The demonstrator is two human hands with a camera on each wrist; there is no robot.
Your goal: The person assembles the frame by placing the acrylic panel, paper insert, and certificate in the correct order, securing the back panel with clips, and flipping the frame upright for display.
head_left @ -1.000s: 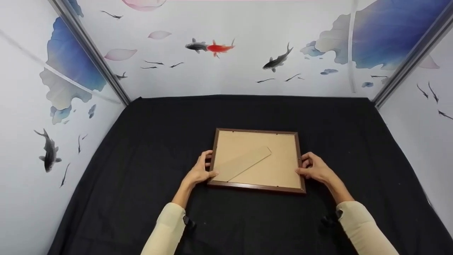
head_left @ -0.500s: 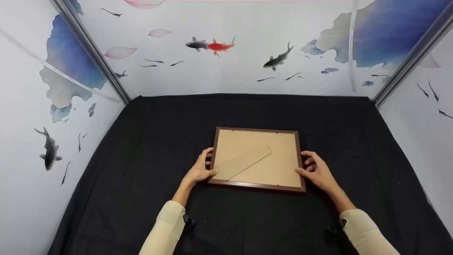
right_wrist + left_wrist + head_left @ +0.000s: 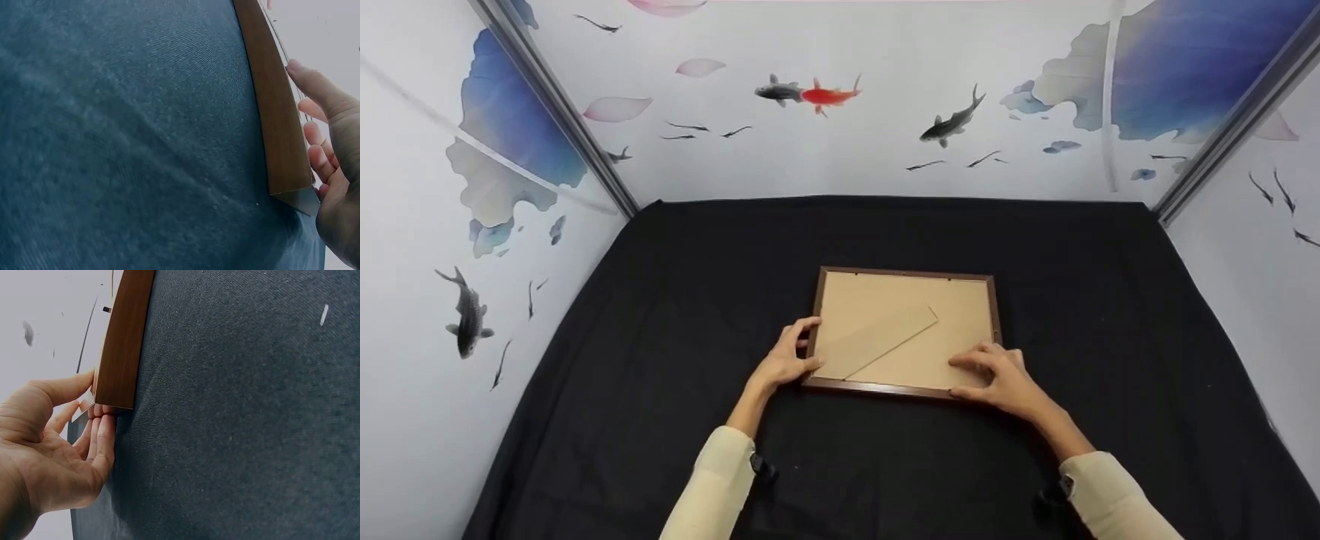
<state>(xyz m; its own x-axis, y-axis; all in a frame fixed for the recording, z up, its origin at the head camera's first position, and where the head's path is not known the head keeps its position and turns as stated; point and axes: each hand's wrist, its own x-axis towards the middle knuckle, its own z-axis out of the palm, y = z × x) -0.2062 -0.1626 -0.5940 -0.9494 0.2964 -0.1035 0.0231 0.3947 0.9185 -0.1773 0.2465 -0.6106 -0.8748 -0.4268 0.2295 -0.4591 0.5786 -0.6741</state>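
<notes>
A picture frame point(image 3: 877, 322) with a brown wooden rim lies face down on the black cloth, its tan backing board and slanted stand flap point(image 3: 885, 343) facing up. My left hand point(image 3: 782, 361) grips the frame's left side near the front corner, the thumb on top and fingers at the outer side, as the left wrist view also shows. Over the front right corner is my right hand point(image 3: 1009, 382), fingers bent above the backing. In the right wrist view, the right thumb point(image 3: 309, 84) is at the frame's front edge beside a small dark tab.
Black cloth point(image 3: 675, 315) covers the tabletop around the frame. White panels point(image 3: 877, 165) printed with fish and leaves stand at the back and both sides, joined by grey metal posts point(image 3: 555, 105).
My right hand has left the frame's right side and moved left and towards me, over the front right corner. The left hand keeps its place, and the frame has barely shifted.
</notes>
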